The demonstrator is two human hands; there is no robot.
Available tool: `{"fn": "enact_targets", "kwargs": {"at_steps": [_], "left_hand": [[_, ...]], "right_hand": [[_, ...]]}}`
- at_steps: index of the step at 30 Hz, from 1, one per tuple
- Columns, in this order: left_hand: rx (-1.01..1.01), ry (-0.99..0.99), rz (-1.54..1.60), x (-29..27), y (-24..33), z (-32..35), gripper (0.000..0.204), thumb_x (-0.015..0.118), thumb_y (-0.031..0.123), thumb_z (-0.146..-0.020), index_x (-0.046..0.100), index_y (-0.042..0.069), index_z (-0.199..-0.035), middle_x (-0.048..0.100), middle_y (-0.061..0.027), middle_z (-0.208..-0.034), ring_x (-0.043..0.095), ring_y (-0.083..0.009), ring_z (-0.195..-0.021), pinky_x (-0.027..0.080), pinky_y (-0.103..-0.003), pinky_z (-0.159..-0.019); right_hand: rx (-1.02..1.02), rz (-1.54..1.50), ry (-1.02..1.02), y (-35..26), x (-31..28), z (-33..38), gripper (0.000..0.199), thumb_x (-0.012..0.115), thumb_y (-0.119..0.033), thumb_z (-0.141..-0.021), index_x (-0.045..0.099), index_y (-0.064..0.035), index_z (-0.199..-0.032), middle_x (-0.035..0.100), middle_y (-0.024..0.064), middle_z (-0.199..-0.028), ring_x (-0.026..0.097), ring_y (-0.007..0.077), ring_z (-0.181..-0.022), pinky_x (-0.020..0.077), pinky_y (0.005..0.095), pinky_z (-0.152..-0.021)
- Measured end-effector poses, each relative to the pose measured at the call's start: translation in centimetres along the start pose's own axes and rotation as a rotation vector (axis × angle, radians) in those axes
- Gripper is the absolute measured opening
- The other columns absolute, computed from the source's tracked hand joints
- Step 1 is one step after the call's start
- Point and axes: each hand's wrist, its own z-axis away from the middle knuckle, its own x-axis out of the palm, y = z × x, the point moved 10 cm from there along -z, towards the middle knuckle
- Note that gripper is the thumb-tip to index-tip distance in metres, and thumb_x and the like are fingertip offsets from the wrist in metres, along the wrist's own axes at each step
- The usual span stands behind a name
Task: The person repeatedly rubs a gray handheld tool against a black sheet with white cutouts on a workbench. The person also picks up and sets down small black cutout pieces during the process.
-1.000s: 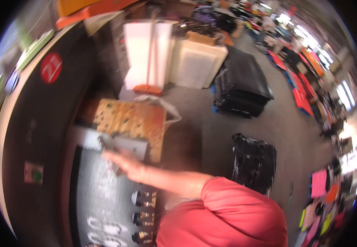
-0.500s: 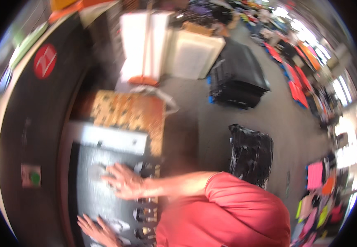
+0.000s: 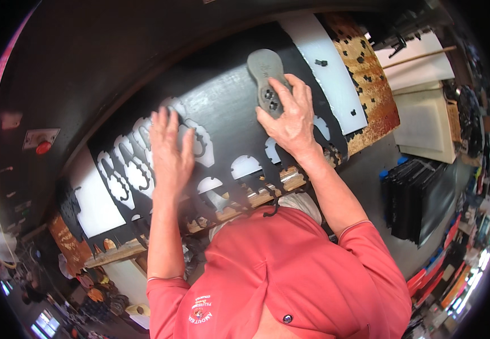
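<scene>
A black sheet (image 3: 222, 87) lies across the work surface, with sole-shaped openings cut along its left and near sides and white board showing through them. My right hand (image 3: 291, 116) grips a grey sole-shaped cutting die (image 3: 266, 62) on the right part of the sheet, thumb on one edge and fingers on the other. Two holes show in the die beside my fingers. Over the cut-outs (image 3: 137, 175) on the left is my left hand (image 3: 170, 147), open with its fingers stretched. It is slightly blurred, and I cannot tell whether it touches the sheet.
A dark machine body (image 3: 103, 51) rises along the far side, with a red button (image 3: 43, 147) at left. White board (image 3: 329, 73) and a worn brown board (image 3: 369, 85) extend right. Stacked black sheets (image 3: 414, 195) stand on the floor at right.
My view has swung round to face the work surface squarely. My right hand now grips the die, which was only a grey blur by its fingers before. My left hand stays open.
</scene>
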Motion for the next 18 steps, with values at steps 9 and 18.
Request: {"fn": "enact_targets", "kwargs": {"at_steps": [9,18], "left_hand": [[0.023,0.011,-0.102,0.6,0.5,1.2,0.066,0.075,0.026,-0.1,0.053,-0.003,-0.155,0.042,-0.0252,-0.168,0.033,-0.0439,-0.16,0.026,-0.058,-0.129],[0.021,0.037,-0.048,0.2,0.7,1.1,0.066,0.077,0.026,-0.098,0.054,-0.002,-0.154,0.043,-0.0251,-0.167,0.033,-0.0438,-0.16,0.025,-0.057,-0.13]], "right_hand": [[-0.076,-0.14,-0.099,-4.3,1.2,0.8,0.055,0.086,-0.018,-0.075,0.073,0.0027,-0.124,0.056,0.0304,-0.136,0.058,0.045,-0.119,0.0536,0.0538,-0.1],[-0.164,-0.179,-0.103,-8.6,5.7,0.5,0.057,0.088,-0.015,-0.072,0.074,-0.0007,-0.125,0.059,0.0281,-0.137,0.06,0.045,-0.118,0.0539,0.0493,-0.101]]}}
